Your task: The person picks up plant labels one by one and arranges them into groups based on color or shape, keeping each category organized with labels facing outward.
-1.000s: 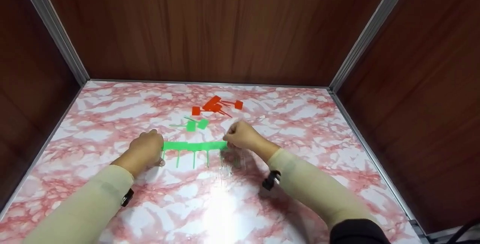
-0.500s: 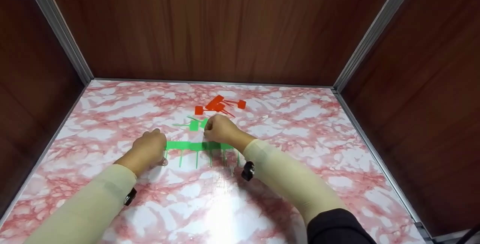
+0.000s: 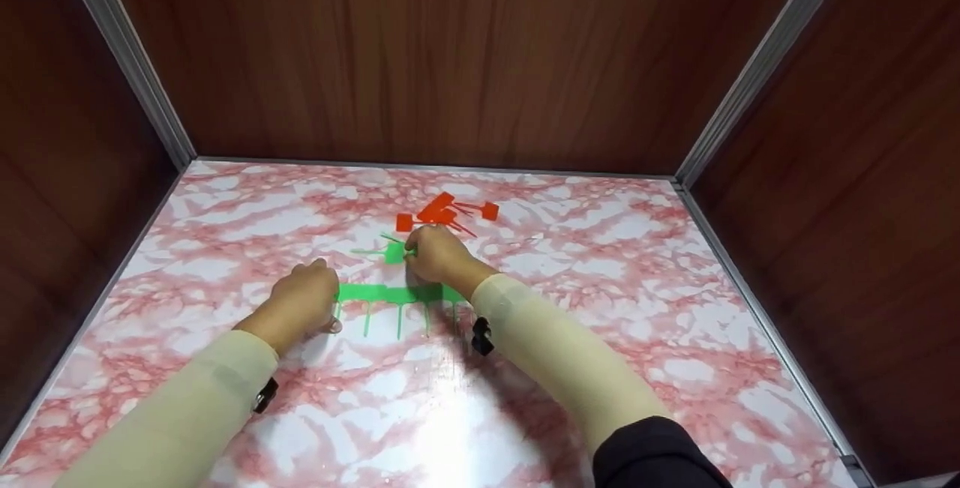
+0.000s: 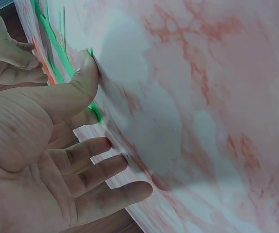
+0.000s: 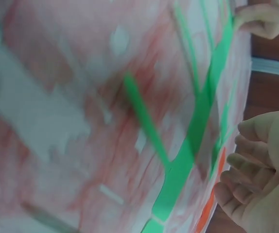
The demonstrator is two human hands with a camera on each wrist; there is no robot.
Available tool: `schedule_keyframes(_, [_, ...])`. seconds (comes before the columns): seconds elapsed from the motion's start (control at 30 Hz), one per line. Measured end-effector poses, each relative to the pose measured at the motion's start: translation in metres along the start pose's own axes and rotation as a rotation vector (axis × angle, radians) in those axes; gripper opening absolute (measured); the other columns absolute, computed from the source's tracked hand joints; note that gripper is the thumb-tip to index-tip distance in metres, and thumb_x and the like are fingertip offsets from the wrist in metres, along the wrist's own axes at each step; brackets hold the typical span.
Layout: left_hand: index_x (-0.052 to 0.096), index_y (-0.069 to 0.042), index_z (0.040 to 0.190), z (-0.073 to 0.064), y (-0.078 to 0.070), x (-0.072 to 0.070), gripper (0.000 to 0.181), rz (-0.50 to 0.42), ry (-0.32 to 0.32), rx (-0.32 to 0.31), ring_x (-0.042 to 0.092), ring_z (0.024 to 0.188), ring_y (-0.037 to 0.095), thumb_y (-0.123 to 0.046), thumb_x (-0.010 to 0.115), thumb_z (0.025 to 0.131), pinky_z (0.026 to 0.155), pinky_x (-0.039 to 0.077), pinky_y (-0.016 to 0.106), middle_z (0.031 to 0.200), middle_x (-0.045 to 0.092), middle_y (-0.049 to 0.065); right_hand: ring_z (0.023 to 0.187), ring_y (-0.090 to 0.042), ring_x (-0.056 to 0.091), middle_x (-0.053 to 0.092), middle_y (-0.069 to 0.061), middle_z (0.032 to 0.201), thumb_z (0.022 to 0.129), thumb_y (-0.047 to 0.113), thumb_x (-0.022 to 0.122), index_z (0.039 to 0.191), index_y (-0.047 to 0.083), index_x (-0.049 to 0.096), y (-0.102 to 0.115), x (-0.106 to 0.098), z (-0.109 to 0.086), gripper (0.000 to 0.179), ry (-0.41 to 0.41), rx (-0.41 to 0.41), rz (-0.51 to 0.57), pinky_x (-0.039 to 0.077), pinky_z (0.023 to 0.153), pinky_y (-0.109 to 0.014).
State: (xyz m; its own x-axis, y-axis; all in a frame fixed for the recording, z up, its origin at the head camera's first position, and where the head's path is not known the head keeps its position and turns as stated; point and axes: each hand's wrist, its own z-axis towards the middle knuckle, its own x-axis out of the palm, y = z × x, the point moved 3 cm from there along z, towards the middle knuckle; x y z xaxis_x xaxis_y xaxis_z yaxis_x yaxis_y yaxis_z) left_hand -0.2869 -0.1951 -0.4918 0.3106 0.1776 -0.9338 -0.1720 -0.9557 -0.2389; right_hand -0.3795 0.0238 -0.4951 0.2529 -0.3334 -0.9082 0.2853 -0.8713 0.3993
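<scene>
A row of green flat-headed cable-tie tags (image 3: 367,292) lies across the marbled table, thin tails towards me. My left hand (image 3: 304,294) rests at its left end. In the left wrist view, thumb and index finger touch the end tag (image 4: 96,112); the other fingers are straight. In the head view, my right hand (image 3: 442,254), fingers bent, touches a loose green tag beyond the row, mostly covering it. Another loose green tag (image 3: 394,252) lies just left of it. The right wrist view shows the curled fingers beside the green tags, but the fingertip contact is hidden.
A small pile of red flat-headed tags (image 3: 436,209) lies behind the green ones. Brown wood-look panels (image 3: 420,53) with metal corner rails (image 3: 142,83) stand round the back and sides. Bright light reflects off the table (image 3: 442,428) in front.
My right hand has moved left and away from me, from the row's right end to the loose green tags, covering one. My left hand stays at the row's left end.
</scene>
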Motion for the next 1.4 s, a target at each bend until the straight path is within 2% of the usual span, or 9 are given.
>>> schedule_keyframes(0.1, [0.08,-0.002,0.11,0.0,0.0,0.0,0.039,-0.004,0.0,-0.001,0.059,0.135,0.061,-0.02,0.103,0.082,0.103,0.06,0.069,0.16,0.053,0.042,0.131,-0.027,0.065,0.081,-0.003,0.138,0.111,0.025,0.075,0.136,0.015,0.082,-0.004,0.001,0.003,0.028,0.008,-0.022,-0.058,0.054,0.123,-0.045])
schedule_keyframes(0.3, [0.08,-0.003,0.106,-0.002,-0.001,0.001,0.037,-0.013,-0.019,0.006,0.063,0.122,0.054,-0.019,0.103,0.081,0.097,0.061,0.066,0.14,0.063,0.034,0.129,-0.026,0.061,0.08,0.001,0.139,0.11,0.027,0.076,0.134,0.022,0.083,-0.007,0.003,0.008,0.026,0.01,-0.055,-0.124,0.049,0.123,-0.051])
schedule_keyframes(0.43, [0.08,-0.002,0.112,-0.001,-0.001,0.003,0.042,-0.017,-0.015,0.002,0.063,0.121,0.051,-0.021,0.103,0.082,0.098,0.062,0.066,0.133,0.064,0.028,0.134,-0.026,0.062,0.08,0.004,0.14,0.109,0.023,0.076,0.126,0.024,0.087,-0.006,0.005,0.006,0.021,-0.01,-0.116,-0.176,0.047,0.124,-0.063])
schedule_keyframes(0.6, [0.08,0.0,0.118,-0.002,-0.001,0.002,0.048,-0.005,-0.001,0.005,0.063,0.126,0.054,-0.024,0.103,0.084,0.097,0.063,0.066,0.143,0.062,0.033,0.138,-0.025,0.067,0.082,0.004,0.135,0.106,0.013,0.074,0.119,0.022,0.09,-0.007,0.003,0.001,0.022,-0.038,-0.162,-0.219,0.048,0.125,-0.064])
schedule_keyframes(0.73, [0.08,-0.001,0.116,-0.003,-0.001,0.001,0.045,-0.001,-0.005,0.007,0.061,0.131,0.059,-0.024,0.103,0.084,0.096,0.063,0.067,0.154,0.057,0.039,0.129,-0.026,0.068,0.082,-0.001,0.132,0.102,0.013,0.077,0.116,0.019,0.09,-0.011,0.002,0.001,0.02,-0.036,-0.144,-0.229,0.055,0.118,-0.048])
schedule_keyframes(0.83, [0.081,-0.002,0.113,-0.003,-0.001,0.001,0.044,-0.003,-0.015,0.012,0.063,0.126,0.057,-0.024,0.104,0.083,0.095,0.063,0.066,0.146,0.061,0.036,0.12,-0.027,0.066,0.082,-0.002,0.124,0.099,0.015,0.081,0.111,0.018,0.09,-0.015,0.0,0.001,0.015,-0.035,-0.127,-0.223,0.057,0.11,-0.044])
schedule_keyframes(1.13, [0.079,-0.003,0.104,-0.005,-0.001,0.0,0.041,-0.011,-0.046,0.019,0.064,0.115,0.051,-0.022,0.105,0.08,0.09,0.062,0.065,0.133,0.064,0.03,0.129,-0.031,0.061,0.078,-0.005,0.124,0.102,0.015,0.076,0.104,0.013,0.086,-0.021,-0.005,0.002,0.011,-0.07,0.018,-0.243,0.049,0.123,-0.065])
schedule_keyframes(1.27, [0.08,-0.003,0.106,-0.005,0.0,0.0,0.041,-0.011,-0.039,0.021,0.064,0.116,0.052,-0.022,0.105,0.08,0.089,0.063,0.064,0.132,0.064,0.03,0.103,-0.027,0.069,0.076,-0.007,0.107,0.104,0.024,0.078,0.1,0.01,0.08,-0.016,-0.004,0.002,0.014,-0.079,0.111,-0.183,0.063,0.1,-0.046])
schedule_keyframes(1.4, [0.081,-0.002,0.111,-0.002,0.001,0.001,0.043,-0.012,-0.019,0.016,0.062,0.125,0.057,-0.023,0.104,0.082,0.094,0.063,0.066,0.145,0.062,0.035,0.074,-0.021,0.064,0.065,-0.001,0.076,0.108,0.049,0.076,0.092,0.011,0.076,-0.011,0.0,0.002,0.041,-0.084,0.156,-0.101,0.056,0.071,-0.035])
